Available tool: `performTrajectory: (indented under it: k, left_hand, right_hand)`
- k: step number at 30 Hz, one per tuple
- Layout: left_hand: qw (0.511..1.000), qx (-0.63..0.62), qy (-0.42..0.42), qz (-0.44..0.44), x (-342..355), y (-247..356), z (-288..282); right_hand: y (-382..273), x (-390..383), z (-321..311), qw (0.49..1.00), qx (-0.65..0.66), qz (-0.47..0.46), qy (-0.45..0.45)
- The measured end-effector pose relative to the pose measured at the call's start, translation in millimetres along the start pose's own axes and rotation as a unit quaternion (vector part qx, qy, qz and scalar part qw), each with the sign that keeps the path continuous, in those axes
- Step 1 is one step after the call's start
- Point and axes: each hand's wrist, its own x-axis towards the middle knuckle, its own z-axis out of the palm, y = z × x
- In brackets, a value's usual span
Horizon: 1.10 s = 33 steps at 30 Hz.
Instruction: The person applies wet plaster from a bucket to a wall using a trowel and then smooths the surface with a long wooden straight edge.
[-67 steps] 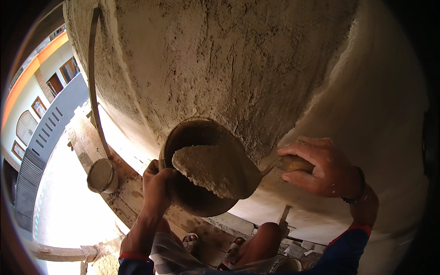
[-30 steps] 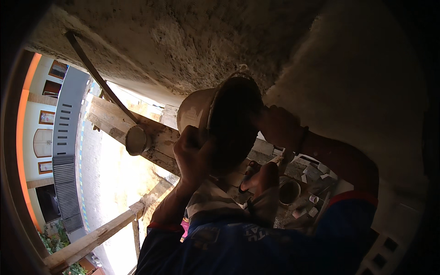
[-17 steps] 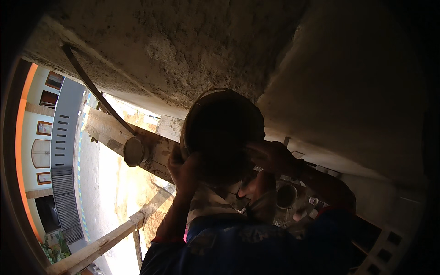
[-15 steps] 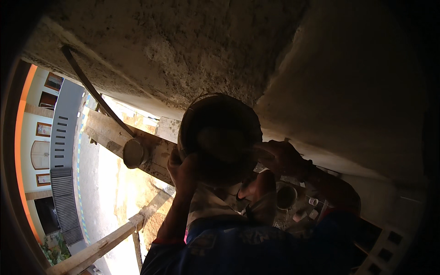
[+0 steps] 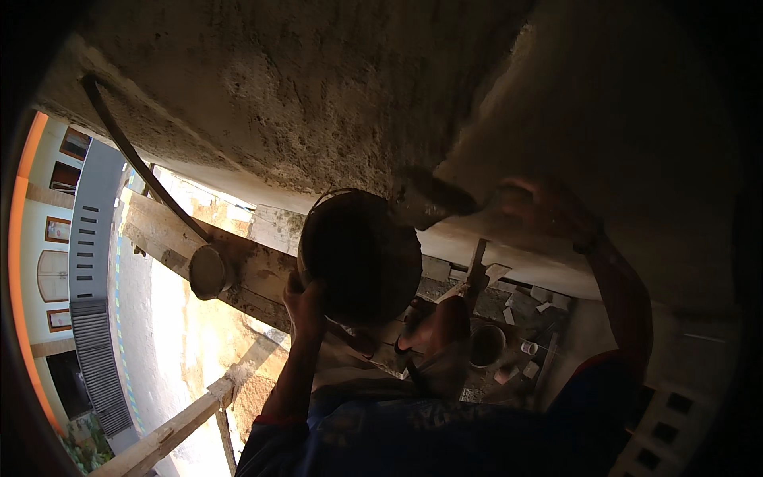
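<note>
My left hand (image 5: 306, 302) grips the left side of a dark, round bucket (image 5: 362, 254), held in front of me over my legs; its contents are lost in shadow. My right hand (image 5: 540, 211), closed on a trowel, is raised to the right of the bucket. The trowel's blade (image 5: 425, 199), dark with mortar, is at the bucket's upper right, beside the rough plastered surface (image 5: 318, 103) where it borders a smoother wall (image 5: 620, 159). I cannot tell whether the blade touches the plaster.
A wooden plank (image 5: 254, 270) runs at left, bearing a small container of grey material (image 5: 205, 274) beside a long curved strip (image 5: 135, 159). A wooden rail (image 5: 159, 441) crosses lower left above a bright drop, with buildings beyond. Another bucket (image 5: 486, 343) and scattered pieces lie lower right.
Since about half a second ago the trowel has come up out of the bucket, and my right hand has risen and moved right. The bucket and my left hand have shifted slightly left and down.
</note>
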Motion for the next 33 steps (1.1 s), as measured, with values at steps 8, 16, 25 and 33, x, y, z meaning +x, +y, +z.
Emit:
performTrajectory:
  k: [8,16,25,33]
  left_hand:
    - [1.0,-0.005,-0.009,-0.007,-12,51,5]
    - [0.998,-0.026,-0.052,0.019,-38,116,9]
    - [0.994,0.064,-0.071,0.05,-45,200,13]
    - [0.996,0.045,-0.058,0.046,-47,257,20]
  right_hand:
    - [-73,-71,-102,0.976,-0.106,0.066,0.181]
    - [-104,-70,3,0.963,0.167,0.123,-0.172]
    - [-161,-21,36,0.965,-0.243,-0.054,0.082]
    - [-185,-41,18,0.946,-0.292,-0.099,0.101]
